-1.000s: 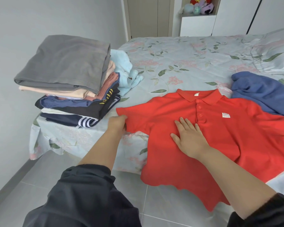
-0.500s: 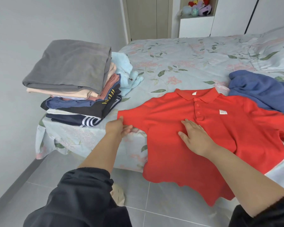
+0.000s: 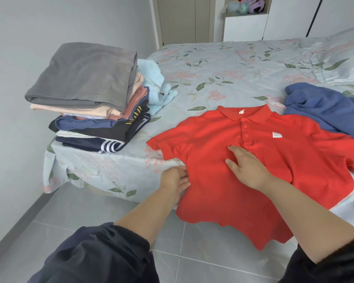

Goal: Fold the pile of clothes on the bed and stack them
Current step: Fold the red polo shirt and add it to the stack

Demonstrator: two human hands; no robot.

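A floral quilted bed (image 3: pixel 233 74) is carrying a red knit polo shirt (image 3: pixel 208 137), lying spread flat at its near edge beside a tall folded stack (image 3: pixel 86 82). The right hand (image 3: pixel 247 168) is pressing flat-fingered on its chest; the left hand (image 3: pixel 175 178) is touching its side edge, grip unclear
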